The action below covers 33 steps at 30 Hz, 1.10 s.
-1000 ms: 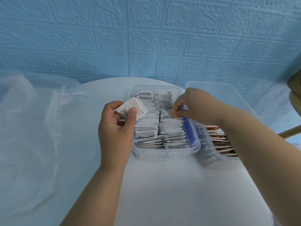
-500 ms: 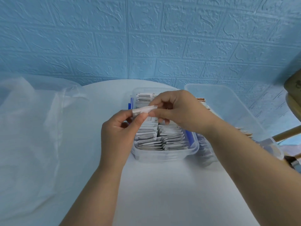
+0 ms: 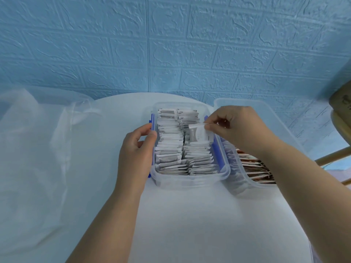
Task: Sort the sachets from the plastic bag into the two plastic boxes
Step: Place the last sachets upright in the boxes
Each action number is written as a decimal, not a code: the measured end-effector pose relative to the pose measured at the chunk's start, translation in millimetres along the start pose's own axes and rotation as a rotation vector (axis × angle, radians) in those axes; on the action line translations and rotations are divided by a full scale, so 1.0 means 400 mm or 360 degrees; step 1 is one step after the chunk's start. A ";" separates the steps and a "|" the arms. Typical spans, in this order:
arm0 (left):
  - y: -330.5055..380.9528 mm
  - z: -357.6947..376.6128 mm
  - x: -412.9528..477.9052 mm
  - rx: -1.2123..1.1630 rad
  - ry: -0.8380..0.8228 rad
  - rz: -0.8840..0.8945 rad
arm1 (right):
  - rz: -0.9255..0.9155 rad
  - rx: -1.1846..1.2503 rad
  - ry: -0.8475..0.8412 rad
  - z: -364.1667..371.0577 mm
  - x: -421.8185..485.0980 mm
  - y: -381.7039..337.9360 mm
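Right hand has its grip pinched shut on the top corner of one white sachet, which hangs just below the pinch over the nearer row of the clear box. The left hand has its grip curled on that box's opposite rim, so it shouldn't skate on the counter. My take: find a gap right under the pinch, slide the sachet in edge-first and upright like its neighbours, and only let go once it's wedged. The rows look packed, so forcing it may buckle it. The plastic bag sits well out past the left grip
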<state>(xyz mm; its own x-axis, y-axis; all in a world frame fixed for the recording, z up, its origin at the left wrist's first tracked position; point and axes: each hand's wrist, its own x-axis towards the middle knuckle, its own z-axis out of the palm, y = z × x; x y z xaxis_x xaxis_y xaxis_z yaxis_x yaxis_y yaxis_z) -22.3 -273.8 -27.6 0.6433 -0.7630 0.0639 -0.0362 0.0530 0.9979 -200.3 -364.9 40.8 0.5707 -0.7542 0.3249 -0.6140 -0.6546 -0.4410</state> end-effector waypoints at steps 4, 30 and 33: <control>0.000 0.000 0.001 0.0003 -0.0011 -0.0001 | -0.0069 -0.0040 -0.0048 -0.004 0.005 -0.014; 0.018 -0.015 0.007 0.0727 -0.0018 0.0585 | -0.0135 -0.0381 -0.0564 0.033 0.043 -0.012; 0.053 0.000 0.010 0.0955 -0.0192 0.0803 | -0.0116 -0.0372 -0.0553 0.027 0.035 -0.003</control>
<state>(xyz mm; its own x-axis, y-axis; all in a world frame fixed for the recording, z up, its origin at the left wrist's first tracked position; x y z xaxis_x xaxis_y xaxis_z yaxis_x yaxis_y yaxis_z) -20.2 -275.8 -6.4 0.3534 -0.8057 0.4753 -0.7292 0.0810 0.6795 -185.8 -374.1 36.6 0.7426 -0.6691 0.0293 -0.6494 -0.7302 -0.2124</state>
